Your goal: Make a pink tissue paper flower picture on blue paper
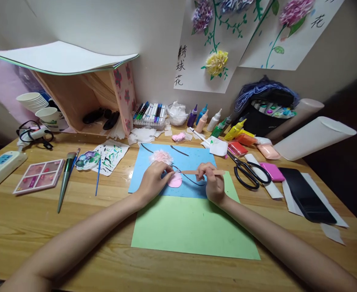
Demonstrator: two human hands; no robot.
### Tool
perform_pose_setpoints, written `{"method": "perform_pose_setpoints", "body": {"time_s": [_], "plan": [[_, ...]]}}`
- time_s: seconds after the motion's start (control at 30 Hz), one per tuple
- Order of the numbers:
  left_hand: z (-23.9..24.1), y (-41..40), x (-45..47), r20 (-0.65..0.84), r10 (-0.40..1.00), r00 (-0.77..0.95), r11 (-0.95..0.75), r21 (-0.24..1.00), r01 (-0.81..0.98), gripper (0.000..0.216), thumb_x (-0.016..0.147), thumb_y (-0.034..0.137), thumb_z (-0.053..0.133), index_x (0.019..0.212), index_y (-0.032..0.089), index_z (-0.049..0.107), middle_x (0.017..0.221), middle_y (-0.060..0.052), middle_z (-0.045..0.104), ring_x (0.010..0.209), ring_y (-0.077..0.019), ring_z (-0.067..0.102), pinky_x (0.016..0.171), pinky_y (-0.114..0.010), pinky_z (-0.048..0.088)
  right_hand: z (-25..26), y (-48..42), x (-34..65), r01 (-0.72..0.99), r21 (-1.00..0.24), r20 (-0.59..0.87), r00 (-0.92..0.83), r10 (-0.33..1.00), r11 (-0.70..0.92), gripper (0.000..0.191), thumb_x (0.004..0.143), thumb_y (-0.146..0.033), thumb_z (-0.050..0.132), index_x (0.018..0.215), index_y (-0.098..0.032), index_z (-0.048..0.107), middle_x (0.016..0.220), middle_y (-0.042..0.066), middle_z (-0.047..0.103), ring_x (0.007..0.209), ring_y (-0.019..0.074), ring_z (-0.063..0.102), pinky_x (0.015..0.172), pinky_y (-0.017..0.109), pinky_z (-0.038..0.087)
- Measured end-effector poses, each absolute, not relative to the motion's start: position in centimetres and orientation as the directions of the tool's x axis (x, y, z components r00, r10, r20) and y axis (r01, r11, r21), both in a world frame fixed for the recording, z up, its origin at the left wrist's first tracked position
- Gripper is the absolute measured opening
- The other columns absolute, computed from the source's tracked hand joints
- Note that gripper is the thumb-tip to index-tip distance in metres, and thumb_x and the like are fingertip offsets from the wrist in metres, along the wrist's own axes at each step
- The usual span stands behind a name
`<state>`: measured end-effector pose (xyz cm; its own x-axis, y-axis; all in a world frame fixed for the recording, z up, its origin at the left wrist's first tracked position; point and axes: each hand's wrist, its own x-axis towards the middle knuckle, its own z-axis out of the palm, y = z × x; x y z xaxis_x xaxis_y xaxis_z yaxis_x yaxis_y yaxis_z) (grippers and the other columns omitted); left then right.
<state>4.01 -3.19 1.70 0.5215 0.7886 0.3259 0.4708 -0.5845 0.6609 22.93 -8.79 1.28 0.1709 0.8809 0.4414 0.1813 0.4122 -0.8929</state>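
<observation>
A flat pink disc, seemingly soft clay, lies on the blue paper. My left hand rests on that paper, fingers loosely bent and apart, the thumb touching or very near the disc's upper edge. Partly behind these fingers sits a fluffy pale pink flower. My right hand pinches a flat wooden craft stick, whose left tip points just above the disc. Dark curved lines mark the blue sheet. Under its lower part lies a green sheet.
To the right are black-handled scissors, clay packets and a phone. Paint bottles, markers and a tissue-filled bowl line the back. Brushes and a paint-smeared sheet lie left.
</observation>
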Motion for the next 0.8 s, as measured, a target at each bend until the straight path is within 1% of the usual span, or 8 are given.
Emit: {"method": "perform_pose_setpoints", "body": {"time_s": [0.07, 0.17, 0.33, 0.47, 0.63, 0.8], "plan": [[1.5, -3.3, 4.0, 0.337, 0.797, 0.501, -0.581, 0.655, 0.483, 0.008, 0.083, 0.025, 0.055, 0.078, 0.02, 0.058, 0.079, -0.001, 0.062, 0.08, -0.0164, 0.054, 0.073, -0.03, 0.041, 1.1, -8.3, 22.7, 0.207, -0.875, 0.467, 0.127, 0.875, 0.437, 0.042, 0.092, -0.044, 0.033, 0.06, -0.02, 0.045, 0.058, 0.0, 0.044, 0.055, 0.0135, 0.044, 0.055, 0.03, 0.037], [1.3, -3.3, 3.9, 0.34, 0.811, 0.476, -0.568, 0.652, 0.502, 0.009, 0.084, 0.025, 0.054, 0.078, 0.019, 0.057, 0.077, -0.001, 0.061, 0.076, -0.0153, 0.053, 0.071, -0.029, 0.041, 0.8, -7.5, 22.6, 0.196, -0.872, 0.473, 0.098, 0.875, 0.449, 0.041, 0.093, -0.041, 0.032, 0.061, -0.02, 0.044, 0.058, 0.0, 0.043, 0.055, 0.0135, 0.043, 0.056, 0.03, 0.036], [1.4, -3.3, 3.7, 0.319, 0.815, 0.483, -0.56, 0.648, 0.516, 0.008, 0.084, 0.024, 0.054, 0.078, 0.019, 0.057, 0.076, -0.001, 0.061, 0.076, -0.015, 0.053, 0.07, -0.028, 0.042, 0.3, -7.1, 23.0, 0.186, -0.905, 0.4, 0.07, 0.914, 0.383, 0.042, 0.094, -0.04, 0.032, 0.061, -0.019, 0.046, 0.061, 0.001, 0.046, 0.056, 0.0128, 0.044, 0.054, 0.028, 0.034], [1.3, -3.2, 3.7, 0.319, 0.816, 0.482, -0.558, 0.649, 0.516, 0.005, 0.083, 0.021, 0.055, 0.078, 0.019, 0.057, 0.076, 0.0, 0.061, 0.076, -0.0146, 0.053, 0.07, -0.028, 0.042, 0.3, -7.1, 23.1, 0.147, -0.924, 0.359, 0.015, 0.933, 0.354, 0.037, 0.094, -0.036, 0.034, 0.065, -0.019, 0.049, 0.064, 0.001, 0.048, 0.057, 0.0123, 0.045, 0.053, 0.028, 0.034], [1.3, -3.2, 3.8, 0.329, 0.804, 0.496, -0.577, 0.634, 0.515, 0.005, 0.083, 0.019, 0.055, 0.078, 0.018, 0.056, 0.075, 0.0, 0.06, 0.075, -0.0141, 0.053, 0.069, -0.028, 0.041, 0.3, -7.1, 23.0, 0.161, -0.919, 0.361, -0.022, 0.932, 0.36, 0.035, 0.095, -0.033, 0.034, 0.066, -0.019, 0.048, 0.065, 0.001, 0.048, 0.059, 0.0126, 0.045, 0.056, 0.028, 0.034], [1.2, -3.2, 3.9, 0.33, 0.795, 0.508, -0.588, 0.623, 0.516, 0.007, 0.084, 0.023, 0.055, 0.08, 0.018, 0.058, 0.076, -0.001, 0.061, 0.076, -0.015, 0.053, 0.069, -0.029, 0.042, 0.2, -7.1, 22.8, 0.203, -0.906, 0.367, -0.059, 0.928, 0.371, 0.033, 0.096, -0.03, 0.032, 0.068, -0.019, 0.047, 0.067, 0.0, 0.046, 0.061, 0.0122, 0.045, 0.06, 0.029, 0.036]]}}
